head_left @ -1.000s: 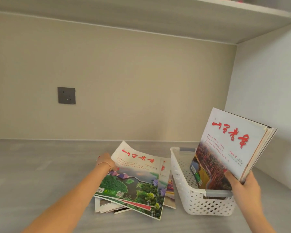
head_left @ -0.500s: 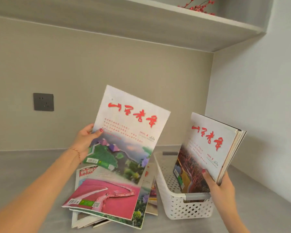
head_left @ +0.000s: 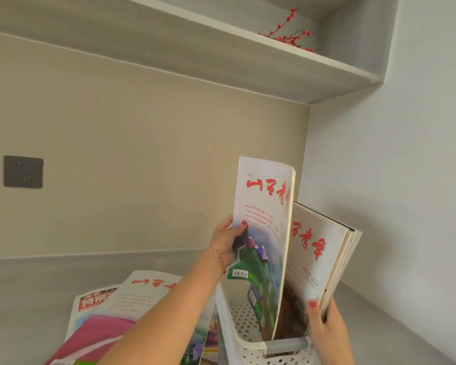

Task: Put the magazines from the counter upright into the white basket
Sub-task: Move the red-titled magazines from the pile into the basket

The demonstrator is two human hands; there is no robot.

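My left hand (head_left: 228,239) grips a magazine with red lettering and a green landscape cover (head_left: 263,233) by its left edge, holding it upright with its lower end inside the white perforated basket (head_left: 237,335). My right hand (head_left: 324,325) holds a bundle of magazines (head_left: 319,254) standing upright in the basket, leaning right, just behind the one in my left hand. A loose pile of magazines (head_left: 132,309) lies flat on the counter left of the basket, partly hidden by my left forearm.
The grey counter (head_left: 24,293) runs to a beige back wall with a dark socket plate (head_left: 23,171). A white side wall stands close on the right. An overhead shelf (head_left: 221,54) carries a red berry twig (head_left: 287,35).
My left hand has carried the green-cover magazine from above the pile rightward and turned it upright into the basket, against the bundle in my right hand. The view tilted upward.
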